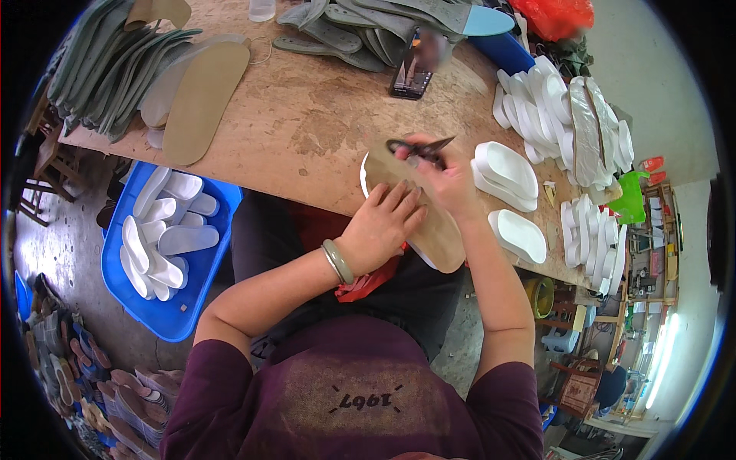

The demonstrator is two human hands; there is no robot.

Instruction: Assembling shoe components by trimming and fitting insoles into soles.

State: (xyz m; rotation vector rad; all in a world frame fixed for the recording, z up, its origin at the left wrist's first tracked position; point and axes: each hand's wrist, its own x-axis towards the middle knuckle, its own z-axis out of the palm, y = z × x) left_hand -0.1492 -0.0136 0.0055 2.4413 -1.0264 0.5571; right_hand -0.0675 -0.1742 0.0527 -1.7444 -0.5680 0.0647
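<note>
A tan shoe insole (443, 239) lies slantwise over the table's near edge, its lower end above my lap. Along its upper left side shows a white rim (364, 175), apparently a white sole beneath it. My left hand (385, 222) rests flat on the insole's middle, fingers stretched out and slightly apart. Over the upper end, my right hand (448, 180) is closed around a pair of black scissors (435, 147). Their dark pointed end sticks out to the right, and a looped part shows at the left. My right fingers are partly hidden by the scissors.
White soles (506, 172) stand in stacks along the right. A blue tub (113, 268) of white soles sits at left below the wooden table (307, 146). Grey insoles (115, 69) and tan sheets (203, 107) lie at far left. A phone (412, 73) is at the back.
</note>
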